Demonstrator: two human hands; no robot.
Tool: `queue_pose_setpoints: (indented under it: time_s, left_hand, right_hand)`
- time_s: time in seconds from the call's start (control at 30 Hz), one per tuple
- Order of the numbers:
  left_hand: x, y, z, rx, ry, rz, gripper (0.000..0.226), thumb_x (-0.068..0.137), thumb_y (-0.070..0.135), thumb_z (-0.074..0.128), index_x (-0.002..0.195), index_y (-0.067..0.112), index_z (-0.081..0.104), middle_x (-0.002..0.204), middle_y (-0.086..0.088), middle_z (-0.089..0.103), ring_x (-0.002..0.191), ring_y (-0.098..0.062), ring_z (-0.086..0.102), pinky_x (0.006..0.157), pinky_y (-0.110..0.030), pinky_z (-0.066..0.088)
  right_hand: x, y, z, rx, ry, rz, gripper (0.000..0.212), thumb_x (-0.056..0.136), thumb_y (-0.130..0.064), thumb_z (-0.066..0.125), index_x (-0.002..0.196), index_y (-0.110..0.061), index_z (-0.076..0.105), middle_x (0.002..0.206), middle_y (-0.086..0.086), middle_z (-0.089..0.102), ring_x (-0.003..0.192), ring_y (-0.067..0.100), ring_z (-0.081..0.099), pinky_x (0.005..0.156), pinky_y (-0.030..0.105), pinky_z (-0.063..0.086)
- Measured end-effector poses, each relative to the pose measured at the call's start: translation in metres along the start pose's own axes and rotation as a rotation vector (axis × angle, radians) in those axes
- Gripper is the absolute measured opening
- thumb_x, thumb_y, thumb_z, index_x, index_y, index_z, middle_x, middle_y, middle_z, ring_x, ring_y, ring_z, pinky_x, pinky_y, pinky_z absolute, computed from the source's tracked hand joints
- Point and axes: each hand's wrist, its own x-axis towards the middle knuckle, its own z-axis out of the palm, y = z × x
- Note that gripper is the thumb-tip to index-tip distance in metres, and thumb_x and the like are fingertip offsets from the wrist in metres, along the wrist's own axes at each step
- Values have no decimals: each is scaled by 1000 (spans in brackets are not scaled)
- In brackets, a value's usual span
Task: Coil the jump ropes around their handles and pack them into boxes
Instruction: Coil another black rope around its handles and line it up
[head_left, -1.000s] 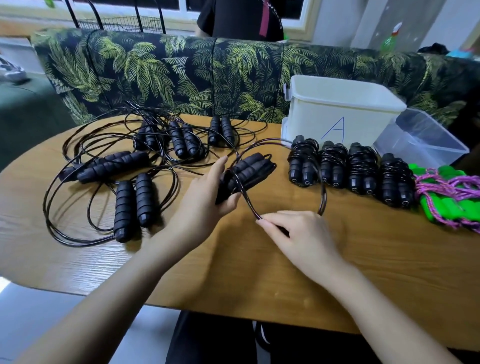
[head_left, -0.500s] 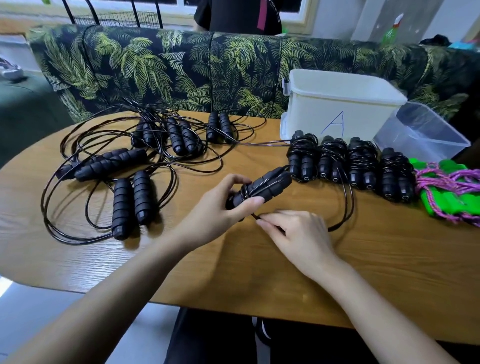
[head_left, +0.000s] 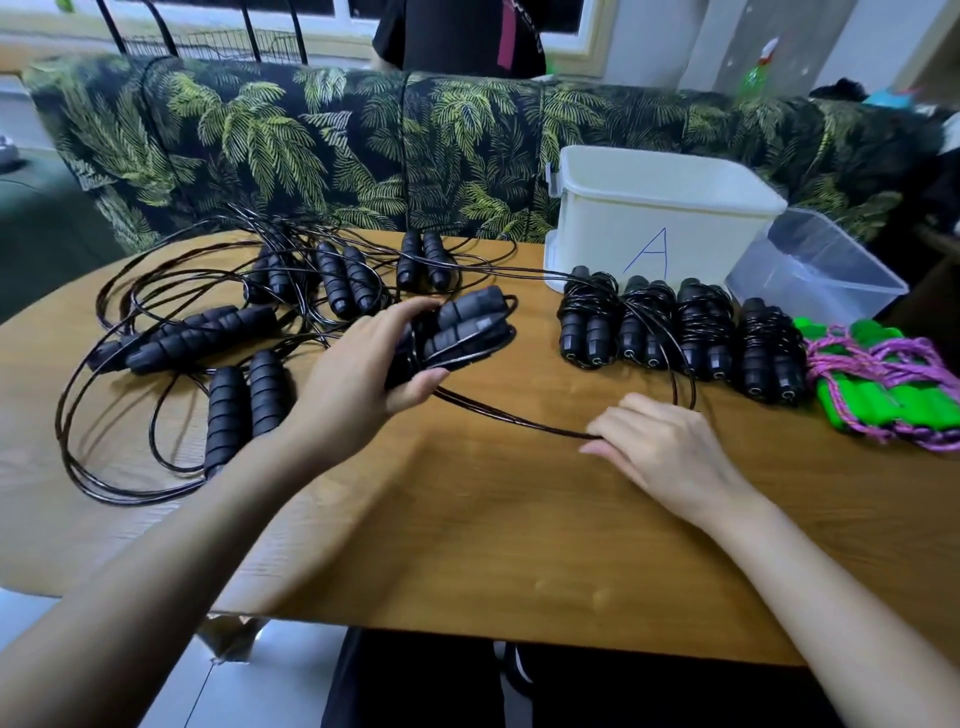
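My left hand (head_left: 363, 374) grips a pair of black ribbed jump-rope handles (head_left: 462, 330) lifted over the middle of the wooden table (head_left: 493, 545). A few turns of black cord lie round them. The cord (head_left: 519, 418) runs right from the handles to my right hand (head_left: 660, 447), which pinches it near the table top, then loops up behind toward the coiled bundles. Several black coiled ropes (head_left: 675, 332) stand in a row at the right. Several loose black ropes (head_left: 228, 332) lie tangled at the left.
A white box marked A (head_left: 660, 218) stands at the back right, with a clear plastic box (head_left: 815, 270) beside it. A green-handled rope with pink cord (head_left: 883, 389) lies at the far right. A leaf-print sofa (head_left: 311, 145) backs the table; a person stands behind it.
My left hand has turned and carried the handles up and left, away from the coiled row. My right hand has slid right along the cord, drawing it out straight.
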Motion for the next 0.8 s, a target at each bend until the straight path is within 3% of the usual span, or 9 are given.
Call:
queue_pose_setpoints:
  time_s: [0.1,0.2,0.27,0.37,0.5,0.6,0.7,0.8]
  left_hand:
    - [1,-12,-4,-33,16,-8,69,85,62,48,143,25,38,125,-5,59,111,-23,54,87,-38,44]
    - [-1,-15,-5,-50,-7,30,74,83,62,52,145,24,34,130,-7,57,117,-24,53,92,-39,44]
    - [-2,-11,-7,-42,-49,70,78,80,66,53,144,27,31,130,-9,57,118,-24,52,94,-35,42]
    - [-4,0,-9,22,-91,263,79,84,73,48,138,17,34,126,-13,60,114,-20,49,96,-24,35]
    - [-6,29,-4,138,-140,507,73,86,68,47,125,7,41,110,-11,62,99,-19,50,89,-31,40]
    - [-6,43,12,360,-109,606,71,85,68,45,116,3,43,98,-9,64,87,-22,56,77,-38,48]
    - [-5,42,27,486,-59,522,68,76,67,61,102,7,42,79,-7,63,72,-24,59,61,-37,52]
    - [0,33,28,559,18,330,72,61,66,74,91,10,40,68,-6,59,65,-26,59,54,-33,47]
  right_hand:
    - [-3,20,-7,90,-29,148,34,94,-41,50,85,-16,71,79,-8,67,80,12,60,54,30,52]
    - [6,38,-9,382,-71,459,13,91,-31,64,80,-35,70,85,-7,65,86,7,53,74,42,50]
    - [22,42,-11,450,-73,588,28,89,-23,69,74,-47,66,86,-4,63,87,10,57,86,42,47]
    - [53,41,-15,408,-109,686,21,88,-38,63,70,-49,64,83,-5,61,86,19,58,80,38,43]
    - [94,33,-11,277,-154,687,23,92,-45,62,69,-42,65,70,-17,58,89,21,58,77,32,36]
    - [122,19,-16,292,-73,663,20,94,-42,62,77,-34,71,67,-16,62,83,20,60,78,31,38]
    - [133,3,-30,314,25,601,16,92,-38,65,83,-30,76,67,-20,55,80,17,55,77,29,34]
    - [126,-11,-41,322,78,534,14,89,-42,68,81,-33,75,70,-8,56,78,20,53,81,34,37]
